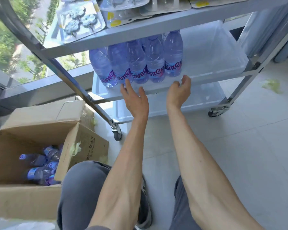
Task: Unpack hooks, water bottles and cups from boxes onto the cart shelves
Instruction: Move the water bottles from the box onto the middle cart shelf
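Observation:
Several purple-tinted water bottles (138, 63) stand upright in a row at the left of the cart's middle shelf (211, 60). My left hand (134, 98) hovers in front of them with fingers spread, its fingertips near the bottle bases, holding nothing. My right hand (179, 92) is just to the right, at the shelf's front edge, fingers loosely bent and empty. More bottles (42, 165) lie inside an open cardboard box (23, 200) on the floor at the lower left. Blister packs of hooks (81, 20) lie on the top shelf (140, 29).
The cart's bottom shelf (181, 100) sits below my hands, and its castors (117, 132) rest on pale floor tiles. A window with trees outside fills the upper left. A scrap of greenish tape (272, 85) lies on the floor at right. My knees are at the bottom.

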Demonstrator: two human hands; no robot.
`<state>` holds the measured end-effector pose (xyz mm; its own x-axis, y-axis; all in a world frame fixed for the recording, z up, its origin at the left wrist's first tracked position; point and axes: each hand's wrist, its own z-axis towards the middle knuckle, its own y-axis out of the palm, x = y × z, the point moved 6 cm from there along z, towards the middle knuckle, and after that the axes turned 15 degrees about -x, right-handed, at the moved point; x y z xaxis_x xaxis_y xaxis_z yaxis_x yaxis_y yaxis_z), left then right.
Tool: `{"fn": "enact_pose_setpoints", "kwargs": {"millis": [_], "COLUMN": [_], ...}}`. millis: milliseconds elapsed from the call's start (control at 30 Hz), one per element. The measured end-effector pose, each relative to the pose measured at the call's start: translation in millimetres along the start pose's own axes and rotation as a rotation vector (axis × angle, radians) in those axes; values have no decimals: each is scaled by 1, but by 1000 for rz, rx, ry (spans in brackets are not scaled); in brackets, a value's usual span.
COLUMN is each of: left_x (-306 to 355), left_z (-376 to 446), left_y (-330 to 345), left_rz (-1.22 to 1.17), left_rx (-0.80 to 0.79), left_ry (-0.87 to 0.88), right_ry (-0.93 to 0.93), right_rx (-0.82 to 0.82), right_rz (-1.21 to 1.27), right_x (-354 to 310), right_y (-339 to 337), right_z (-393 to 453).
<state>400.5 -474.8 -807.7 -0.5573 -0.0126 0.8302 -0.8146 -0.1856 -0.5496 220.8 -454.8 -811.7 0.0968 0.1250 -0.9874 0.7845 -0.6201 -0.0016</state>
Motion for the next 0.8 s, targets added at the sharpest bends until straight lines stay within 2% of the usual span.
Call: {"fn": "enact_pose_setpoints", "kwargs": {"millis": [167,300,367,467,567,800], "left_x": [-13,-48,-67,-91,-118,-200], "left_z": [-45,-63,-67,-72,-77,-67], "left_y": [-85,-163,-193,-226,-254,-305], "left_rz": [39,31,22,59,38,23], "left_rx": [94,92,70,48,103,190], "left_ry": [-45,-346,-434,-496,-528,-603], "right_ry": [33,85,77,63,66,111], "right_rx": [-77,-309,-418,-521,-616,-781], "right_rz": [-92,-184,-196,-216,-227,-286], "right_x": [13,17,13,0,-4,22], "right_y": [2,33,52,82,124,219], "right_z": [-77,-131,-148,-171,-197,-247]}}
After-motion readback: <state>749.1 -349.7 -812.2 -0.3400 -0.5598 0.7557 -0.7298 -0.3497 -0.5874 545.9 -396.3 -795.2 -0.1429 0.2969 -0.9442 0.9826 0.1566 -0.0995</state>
